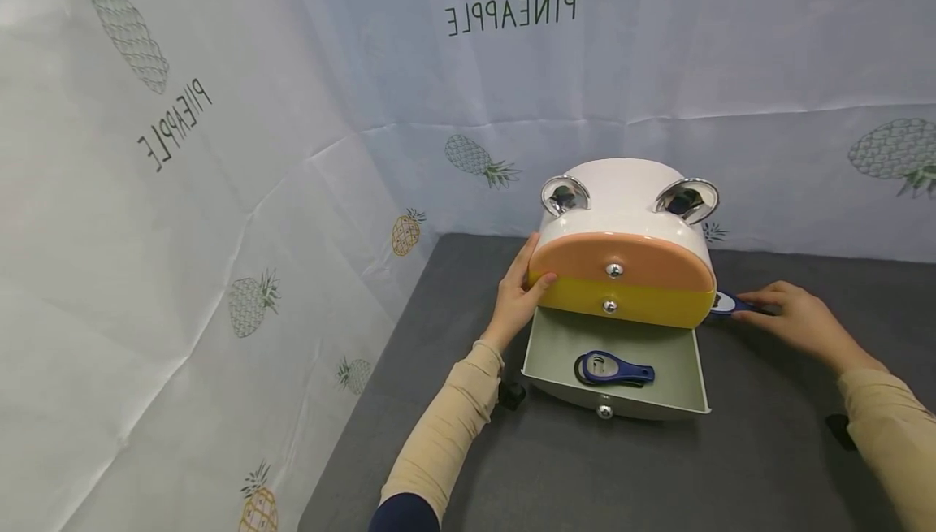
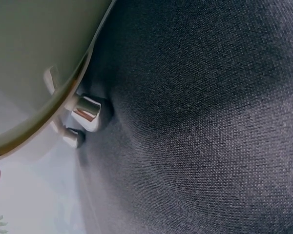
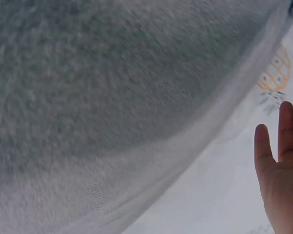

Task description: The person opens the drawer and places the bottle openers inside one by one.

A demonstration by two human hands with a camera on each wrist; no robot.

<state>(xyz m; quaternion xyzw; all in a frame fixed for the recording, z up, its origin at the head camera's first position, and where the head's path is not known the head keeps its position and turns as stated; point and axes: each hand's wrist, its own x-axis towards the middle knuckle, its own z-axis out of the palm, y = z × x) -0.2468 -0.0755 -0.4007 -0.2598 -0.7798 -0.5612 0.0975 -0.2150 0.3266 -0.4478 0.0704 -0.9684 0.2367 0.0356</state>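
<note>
A frog-like drawer box [image 1: 621, 199] has a white shell, silver ring eyes and its lowest, pale green drawer [image 1: 552, 353] pulled out. Inside that drawer lies a blue bottle opener [image 1: 617, 368], apparently over another dark-edged one. My left hand [image 1: 517, 296] rests against the box's left side, its fingers extended along the shell and its thumb on the front. Beside the right side, my right hand [image 1: 793, 317] pinches the handle of another blue bottle opener [image 1: 725, 303]; its far end is partly behind the box. Only part of the right hand shows in the right wrist view.
The box stands on a dark grey cloth-covered table [image 1: 775, 451]. Its orange drawer [image 1: 570, 260] and yellow drawer [image 1: 651, 304] are closed, each with a silver knob. Small silver feet [image 2: 88, 114] raise it. A pineapple-print curtain [image 1: 409, 53] hangs behind and to the left.
</note>
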